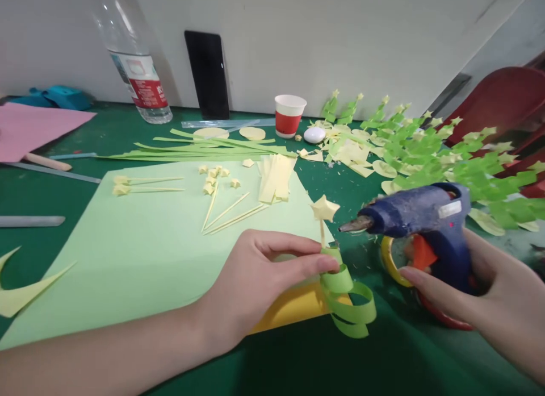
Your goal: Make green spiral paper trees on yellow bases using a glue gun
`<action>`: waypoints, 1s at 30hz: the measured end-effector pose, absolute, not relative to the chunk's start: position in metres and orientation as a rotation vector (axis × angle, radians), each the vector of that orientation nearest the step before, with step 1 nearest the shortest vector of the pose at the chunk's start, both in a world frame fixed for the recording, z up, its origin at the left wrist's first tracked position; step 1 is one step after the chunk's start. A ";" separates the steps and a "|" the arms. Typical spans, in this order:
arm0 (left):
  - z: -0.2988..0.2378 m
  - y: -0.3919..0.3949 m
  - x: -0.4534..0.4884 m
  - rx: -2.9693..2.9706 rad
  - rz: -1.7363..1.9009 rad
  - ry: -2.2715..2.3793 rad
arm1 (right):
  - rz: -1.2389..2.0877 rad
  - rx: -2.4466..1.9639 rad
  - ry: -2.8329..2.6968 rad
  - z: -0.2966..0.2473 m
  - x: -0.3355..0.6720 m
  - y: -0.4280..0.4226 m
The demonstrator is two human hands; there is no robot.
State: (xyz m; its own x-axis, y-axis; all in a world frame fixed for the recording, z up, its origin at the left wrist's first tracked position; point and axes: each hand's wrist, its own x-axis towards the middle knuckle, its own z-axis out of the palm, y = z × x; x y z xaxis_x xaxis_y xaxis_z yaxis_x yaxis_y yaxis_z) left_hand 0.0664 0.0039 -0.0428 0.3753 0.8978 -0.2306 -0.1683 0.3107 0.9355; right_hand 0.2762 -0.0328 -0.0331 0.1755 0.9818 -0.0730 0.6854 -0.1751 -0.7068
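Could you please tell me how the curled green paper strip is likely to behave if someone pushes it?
The curled green paper strip looks thin, and the left hand pinches it near its top, so its open loops would probably flex. Being a narrow ribbon, it is likely light. Its smooth bands might crease under pressure.

Left hand (259,276) is totally bare, pretty slim, smooth across the back, with a slender index finger (289,242) and a short-looking thumbnail (327,263). Behind it there's a bare, smooth left forearm (114,350) running right off the edge. Right hand (498,294) is bare too, same slim build, with a longish, tapered thumb (443,296) up front.
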 end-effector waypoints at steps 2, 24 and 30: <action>-0.042 0.004 0.066 1.015 0.840 0.892 | 0.595 -2.006 -1.483 -0.031 0.272 -0.031; -0.039 0.002 0.064 0.994 0.795 0.856 | 0.462 -2.078 -1.451 -0.034 0.277 -0.026; -0.040 0.003 0.062 0.999 0.788 0.845 | 0.373 -2.089 -1.391 -0.035 0.259 -0.030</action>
State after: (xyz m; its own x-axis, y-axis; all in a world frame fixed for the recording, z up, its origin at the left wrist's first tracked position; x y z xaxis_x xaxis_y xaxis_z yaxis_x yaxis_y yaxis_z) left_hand 0.0623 0.0031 -0.0397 0.4523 0.8617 -0.2300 -0.1694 0.3361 0.9265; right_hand 0.2594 -0.0304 -0.0347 0.4128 0.9063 0.0907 0.7394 -0.2752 -0.6145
